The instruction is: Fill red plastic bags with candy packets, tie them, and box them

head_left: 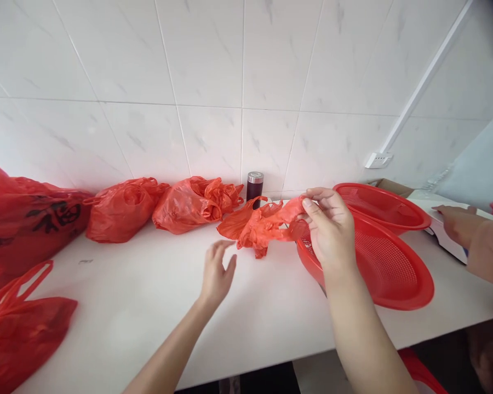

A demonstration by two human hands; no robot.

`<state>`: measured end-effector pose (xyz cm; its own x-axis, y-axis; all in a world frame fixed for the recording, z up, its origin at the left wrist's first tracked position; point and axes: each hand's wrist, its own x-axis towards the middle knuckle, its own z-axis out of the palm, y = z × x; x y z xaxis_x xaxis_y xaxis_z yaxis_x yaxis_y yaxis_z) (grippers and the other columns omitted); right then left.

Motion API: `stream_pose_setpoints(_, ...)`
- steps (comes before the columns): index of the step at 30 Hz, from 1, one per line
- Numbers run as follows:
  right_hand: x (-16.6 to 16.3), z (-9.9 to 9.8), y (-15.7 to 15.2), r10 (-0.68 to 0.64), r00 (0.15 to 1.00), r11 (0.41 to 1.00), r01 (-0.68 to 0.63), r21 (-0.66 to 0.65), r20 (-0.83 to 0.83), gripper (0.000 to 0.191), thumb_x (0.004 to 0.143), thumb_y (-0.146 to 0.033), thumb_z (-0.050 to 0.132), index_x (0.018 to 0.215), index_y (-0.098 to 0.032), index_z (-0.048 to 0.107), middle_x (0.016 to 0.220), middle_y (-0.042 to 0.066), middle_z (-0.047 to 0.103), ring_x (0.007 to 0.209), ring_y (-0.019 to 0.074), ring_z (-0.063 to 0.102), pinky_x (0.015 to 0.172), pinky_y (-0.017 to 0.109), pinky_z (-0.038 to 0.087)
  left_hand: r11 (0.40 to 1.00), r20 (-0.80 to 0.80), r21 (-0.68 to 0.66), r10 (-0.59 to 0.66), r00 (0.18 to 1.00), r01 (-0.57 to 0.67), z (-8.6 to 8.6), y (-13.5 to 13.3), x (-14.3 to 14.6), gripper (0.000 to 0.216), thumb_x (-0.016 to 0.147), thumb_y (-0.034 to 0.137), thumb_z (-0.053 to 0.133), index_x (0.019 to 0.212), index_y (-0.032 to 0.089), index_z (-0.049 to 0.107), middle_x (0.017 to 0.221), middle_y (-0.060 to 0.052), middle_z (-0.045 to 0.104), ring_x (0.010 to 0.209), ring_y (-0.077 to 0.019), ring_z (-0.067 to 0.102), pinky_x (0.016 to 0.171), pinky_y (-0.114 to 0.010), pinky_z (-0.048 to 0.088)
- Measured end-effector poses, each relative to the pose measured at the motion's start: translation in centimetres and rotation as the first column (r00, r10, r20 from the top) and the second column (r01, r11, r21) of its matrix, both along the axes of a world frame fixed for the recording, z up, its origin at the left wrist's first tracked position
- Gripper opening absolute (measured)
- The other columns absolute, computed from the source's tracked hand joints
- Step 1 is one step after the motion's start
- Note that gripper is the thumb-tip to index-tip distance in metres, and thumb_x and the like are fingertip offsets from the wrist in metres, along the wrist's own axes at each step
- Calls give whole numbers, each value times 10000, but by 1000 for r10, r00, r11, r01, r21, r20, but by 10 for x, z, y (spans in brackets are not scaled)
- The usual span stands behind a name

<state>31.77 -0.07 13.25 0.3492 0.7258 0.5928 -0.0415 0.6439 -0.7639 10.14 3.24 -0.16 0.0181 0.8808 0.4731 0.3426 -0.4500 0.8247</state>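
My right hand pinches one end of a crumpled, empty red plastic bag, holding it just above the white counter. The bag's far end droops onto the counter. My left hand hovers open with fingers spread, a short way left of the bag and not touching it. Right beside my right hand lies a red perforated plastic basket, tilted, with a second red basket behind it.
Two tied, filled red bags lie along the tiled wall, with larger red bags at the left. A dark flask stands by the wall. Another person's hand rests at the right.
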Motion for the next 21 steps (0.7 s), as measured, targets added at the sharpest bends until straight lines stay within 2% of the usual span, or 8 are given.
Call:
stream_pose_setpoints(3, -13, -1, -14, 174, 985, 981, -174, -81, -2, 126, 808, -266, 679, 923, -249, 629, 900, -4, 593, 773, 114, 589, 628, 228, 522, 981, 74, -119, -146, 986, 154, 7, -33, 10, 420, 906, 358, 527, 1316, 309, 453, 1347, -81, 487, 1192, -231, 503, 984, -423, 424)
stream_pose_setpoints(5, -22, -4, -16, 289, 957, 947, -289, -138, -21, 130, 809, -281, 677, 924, -252, 624, 905, -2, 592, 779, 120, 586, 626, 235, 523, 959, 107, -160, -217, 970, 232, 12, -43, 11, 510, 865, 385, 599, 1342, 326, 430, 1424, -75, 424, 1262, -240, 453, 1012, -418, 402)
stream_pose_setpoints(8, -26, -10, -10, 310, 950, 935, -312, -171, -37, 141, 797, -289, 686, 918, -250, 624, 896, -8, 594, 746, 112, 572, 590, 220, 499, 910, 117, -216, -335, 935, 353, 16, -43, 4, 224, 860, 399, 606, 1012, 236, 634, 1236, -80, 584, 1176, -243, 529, 1013, -402, 387)
stream_pose_setpoints(10, -20, -12, -4, 223, 973, 962, -228, -152, -49, 149, 775, -278, 705, 897, -241, 628, 865, -14, 595, 701, 98, 554, 554, 199, 467, 880, 205, -285, -332, 921, 381, 15, -41, -5, 231, 892, 420, 550, 852, 200, 609, 973, -69, 662, 978, -218, 614, 925, -386, 438)
stream_pose_setpoints(12, -12, -13, 1, 155, 985, 978, -164, -131, -76, 155, 754, -260, 721, 874, -235, 625, 834, -20, 592, 673, 89, 540, 543, 190, 449, 880, 288, -325, -257, 923, 347, 15, -41, -12, 249, 901, 437, 527, 858, 196, 570, 889, -54, 661, 903, -207, 624, 871, -374, 458)
stream_pose_setpoints(15, -12, -14, 3, 166, 983, 975, -175, -136, -79, 152, 750, -260, 722, 862, -236, 622, 829, -22, 588, 666, 89, 539, 542, 195, 452, 922, 347, -295, -142, 927, 252, 16, -49, -15, 251, 913, 452, 491, 883, 205, 526, 1073, -61, 627, 1003, -204, 596, 918, -378, 433)
stream_pose_setpoints(19, -46, -24, -7, 220, 973, 955, -230, -186, -75, 148, 780, -306, 699, 878, -240, 611, 848, -17, 587, 694, 104, 570, 580, 223, 504, 971, 257, -238, 32, 966, 32, 22, -65, -2, 252, 879, 464, 532, 858, 222, 467, 977, -18, 557, 917, -175, 543, 907, -359, 414)
stream_pose_setpoints(21, -67, -29, -16, 290, 955, 922, -297, -248, -64, 148, 806, -326, 676, 900, -243, 599, 852, -14, 599, 699, 112, 596, 625, 250, 535, 974, 217, -225, 50, 975, 0, 24, -68, 3, 275, 822, 445, 619, 897, 227, 469, 956, -8, 543, 889, -169, 533, 878, -342, 424)
